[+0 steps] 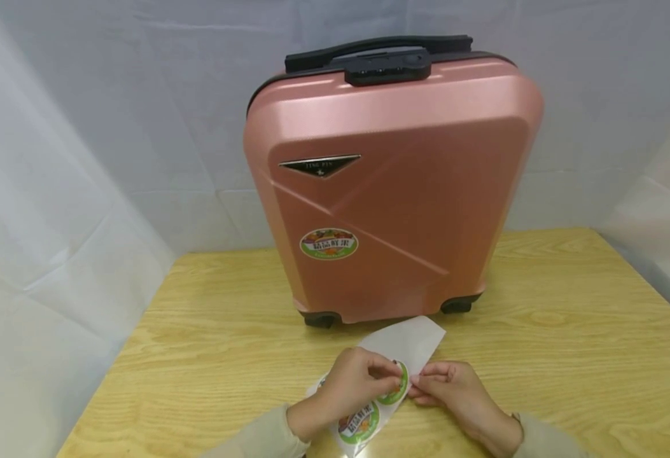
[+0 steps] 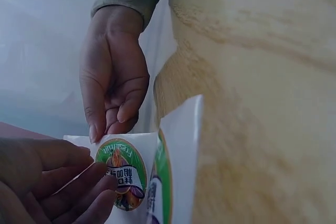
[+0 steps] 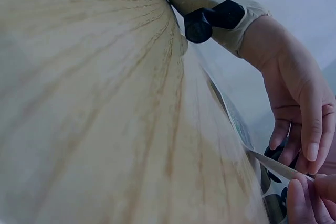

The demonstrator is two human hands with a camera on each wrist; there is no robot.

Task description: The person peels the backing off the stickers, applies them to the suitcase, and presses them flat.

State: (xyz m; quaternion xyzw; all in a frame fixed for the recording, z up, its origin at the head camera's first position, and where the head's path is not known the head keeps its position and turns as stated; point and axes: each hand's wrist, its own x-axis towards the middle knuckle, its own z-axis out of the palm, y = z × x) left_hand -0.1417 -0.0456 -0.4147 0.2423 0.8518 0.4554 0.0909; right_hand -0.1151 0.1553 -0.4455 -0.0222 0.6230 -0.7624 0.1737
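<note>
A white sheet (image 1: 411, 340) with round fruit-label stickers (image 1: 359, 423) on it is held over the table in front of the suitcase. My right hand (image 1: 455, 394) pinches the sheet's right edge between thumb and fingers. Over the sheet, my left hand (image 1: 346, 388) has bent fingers, with thumb and index fingertip at one green-rimmed sticker (image 2: 122, 174). I cannot tell whether they grip its edge. In the right wrist view, the left fingertips come close to the right thumb by the sheet's edge (image 3: 281, 166). Part of the sheet lies hidden behind the left hand.
A pink hard-shell suitcase (image 1: 409, 184) stands upright on the wooden table (image 1: 569, 331), its black handle (image 1: 377, 44) on top. One oval fruit sticker (image 1: 329, 244) is on its front, lower left, below a dark triangular badge (image 1: 320, 166). White cloth (image 1: 83, 159) hangs behind and at the sides.
</note>
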